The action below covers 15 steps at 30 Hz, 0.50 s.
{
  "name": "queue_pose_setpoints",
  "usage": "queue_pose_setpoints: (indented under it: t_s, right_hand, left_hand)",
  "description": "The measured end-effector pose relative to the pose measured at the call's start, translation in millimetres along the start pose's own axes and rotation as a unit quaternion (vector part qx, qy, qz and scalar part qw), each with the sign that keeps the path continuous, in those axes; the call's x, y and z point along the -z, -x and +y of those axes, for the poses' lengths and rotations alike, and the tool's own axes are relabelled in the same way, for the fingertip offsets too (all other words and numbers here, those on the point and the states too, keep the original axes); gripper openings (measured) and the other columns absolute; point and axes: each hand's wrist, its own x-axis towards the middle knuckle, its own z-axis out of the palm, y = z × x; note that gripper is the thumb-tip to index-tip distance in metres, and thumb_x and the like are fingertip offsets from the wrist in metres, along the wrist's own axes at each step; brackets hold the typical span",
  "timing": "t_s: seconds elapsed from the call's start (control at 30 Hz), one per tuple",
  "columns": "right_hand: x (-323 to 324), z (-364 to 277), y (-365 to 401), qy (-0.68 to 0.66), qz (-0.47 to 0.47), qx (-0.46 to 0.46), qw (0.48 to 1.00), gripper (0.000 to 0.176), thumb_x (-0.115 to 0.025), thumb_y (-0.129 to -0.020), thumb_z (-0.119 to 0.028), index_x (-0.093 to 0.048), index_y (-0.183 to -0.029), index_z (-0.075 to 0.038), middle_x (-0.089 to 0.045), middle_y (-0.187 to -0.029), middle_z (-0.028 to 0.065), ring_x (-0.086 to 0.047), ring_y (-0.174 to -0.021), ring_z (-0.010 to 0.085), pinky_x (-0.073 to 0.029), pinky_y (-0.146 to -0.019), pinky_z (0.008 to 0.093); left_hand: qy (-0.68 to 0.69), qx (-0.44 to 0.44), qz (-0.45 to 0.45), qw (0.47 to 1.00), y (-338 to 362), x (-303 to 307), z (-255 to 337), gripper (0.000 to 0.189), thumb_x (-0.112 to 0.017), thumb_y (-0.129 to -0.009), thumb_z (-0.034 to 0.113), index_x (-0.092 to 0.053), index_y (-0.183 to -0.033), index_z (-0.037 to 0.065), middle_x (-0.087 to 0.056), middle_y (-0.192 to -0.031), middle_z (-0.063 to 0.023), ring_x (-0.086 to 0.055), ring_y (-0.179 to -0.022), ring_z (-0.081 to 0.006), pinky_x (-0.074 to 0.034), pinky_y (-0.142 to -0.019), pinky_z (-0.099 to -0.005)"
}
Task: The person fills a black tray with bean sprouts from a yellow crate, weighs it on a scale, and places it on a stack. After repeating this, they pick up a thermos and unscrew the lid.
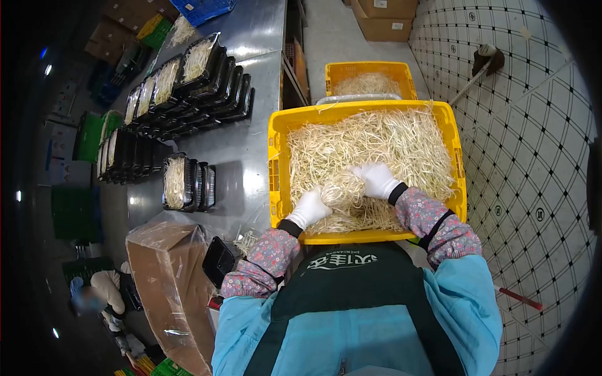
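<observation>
Item: yellow crate (273,156), set at the edge of a steel table (251,144) directly before the person; filled nearly to the rim with loose pale bean sprouts (389,135).

Item: clump of sprouts (343,191), gathered at the near side of the crate, lifted slightly from the heap; lies between the two hands and touches both.

Item: left hand (308,208), white-gloved, floral sleeve; fingers curled narrow round the left end of the clump, which sits against the palm; fingertips are sunk among the strands, so the grip appears closed rather than plainly shown.

Item: right hand (376,180), white-gloved; fingers bent over the upper right of the clump, pressing it toward the left hand; thumb hidden.

Item: second yellow crate (332,72), just behind the first, also holding sprouts.

Item: rows of black trays (188,62), stacked along the far left of the table, the top ones filled with sprouts; a smaller stack of trays (182,182) near the crate's left wall, one filled.

Item: empty black tray (219,260), beside the left elbow; next to it a cardboard box (169,276) under clear plastic.

Item: another person (103,288), lower left, well apart.
</observation>
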Motion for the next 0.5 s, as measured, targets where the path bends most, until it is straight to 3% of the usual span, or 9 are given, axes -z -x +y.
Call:
queue_pose_setpoints:
  t_s: [0.07, 0.17, 0.23, 0.3, 0.37, 0.43, 0.47, 0.5]
  right_hand:
    - [10.4, 12.5, -1.8, 0.01, 0.031, 0.046, 0.998, 0.068, -0.072, -0.07, -0.02, -0.056, -0.135, -0.018, -0.068, -0.1, 0.0095, -0.067, -0.093, 0.0293, -0.054, -0.076, 0.0411]
    - [26.0, 40.2, 2.3, 0.032, 0.091, 0.004, 0.995, 0.061, -0.072, -0.071, -0.02, -0.06, -0.13, -0.019, -0.068, -0.099, 0.0101, -0.068, -0.091, 0.0295, -0.054, -0.075, 0.0413]
    - [66.0, 50.1, 3.7, -0.051, 0.13, -0.074, 0.987, 0.054, -0.072, -0.072, -0.019, -0.063, -0.125, -0.019, -0.068, -0.098, 0.0106, -0.068, -0.09, 0.03, -0.055, -0.076, 0.0412]
    - [75.2, 44.8, -5.2, -0.053, 0.145, -0.074, 0.985, 0.053, -0.073, -0.073, -0.021, -0.063, -0.125, -0.018, -0.069, -0.098, 0.011, -0.068, -0.089, 0.0304, -0.055, -0.078, 0.0404]
    - [76.2, 22.7, -23.1, -0.057, 0.152, -0.046, 0.986, 0.055, -0.074, -0.073, -0.022, -0.062, -0.127, -0.019, -0.069, -0.098, 0.0115, -0.068, -0.088, 0.0304, -0.055, -0.077, 0.0402]
    - [50.3, -8.8, -42.6, -0.081, 0.086, -0.024, 0.993, 0.075, -0.079, -0.07, -0.028, -0.052, -0.139, -0.019, -0.067, -0.107, 0.0125, -0.067, -0.096, 0.0312, -0.054, -0.082, 0.041]
    - [50.7, -29.6, -48.5, -0.054, 0.02, -0.016, 0.998, 0.089, -0.082, -0.067, -0.033, -0.043, -0.145, -0.018, -0.062, -0.119, 0.0144, -0.063, -0.106, 0.033, -0.051, -0.089, 0.0447]
    - [49.4, -43.7, -49.3, -0.028, -0.048, -0.009, 0.998, 0.103, -0.086, -0.064, -0.037, -0.035, -0.151, -0.018, -0.057, -0.131, 0.0163, -0.059, -0.116, 0.0348, -0.048, -0.096, 0.0484]
  left_hand:
    - [-0.018, -0.02, -0.01, 1.0, 8.9, 11.6, 6.0, 0.052, -0.079, -0.073, 0.025, -0.057, -0.118, 0.007, -0.069, -0.1, -0.0235, -0.068, -0.096, -0.0389, -0.054, -0.085, -0.0435]
    - [-0.044, -0.057, 0.018, 0.997, 39.0, 27.8, 6.3, 0.05, -0.078, -0.074, 0.026, -0.058, -0.114, 0.004, -0.069, -0.101, -0.0242, -0.067, -0.093, -0.0407, -0.054, -0.082, -0.0451]
    - [-0.069, -0.09, 0.038, 0.993, 52.4, 34.4, -7.4, 0.05, -0.079, -0.073, 0.026, -0.058, -0.114, 0.006, -0.069, -0.1, -0.0196, -0.067, -0.095, -0.0368, -0.054, -0.083, -0.0436]
    - [-0.083, -0.148, 0.053, 0.984, 51.5, 22.6, -30.3, 0.051, -0.081, -0.07, 0.025, -0.059, -0.113, 0.007, -0.068, -0.101, -0.0177, -0.066, -0.096, -0.0352, -0.054, -0.085, -0.0422]
    - [-0.147, -0.22, 0.044, 0.963, 46.6, 18.5, -21.6, 0.065, -0.082, -0.068, 0.024, -0.057, -0.125, 0.006, -0.066, -0.103, -0.016, -0.066, -0.095, -0.0346, -0.053, -0.086, -0.0408]
    - [-0.241, -0.297, 0.07, 0.921, 48.1, 26.6, -0.7, 0.072, -0.083, -0.068, 0.027, -0.055, -0.13, 0.006, -0.067, -0.101, -0.0151, -0.067, -0.09, -0.0344, -0.054, -0.082, -0.0407]
    - [-0.239, -0.299, 0.027, 0.923, 47.0, 32.2, 6.7, 0.076, -0.083, -0.071, 0.029, -0.053, -0.138, 0.011, -0.067, -0.109, -0.0166, -0.066, -0.098, -0.0335, -0.053, -0.086, -0.0406]
    - [-0.191, -0.237, -0.036, 0.952, 45.9, 45.8, 24.1, 0.075, -0.083, -0.072, 0.031, -0.054, -0.138, 0.013, -0.066, -0.113, -0.0174, -0.065, -0.102, -0.0339, -0.053, -0.088, -0.0411]
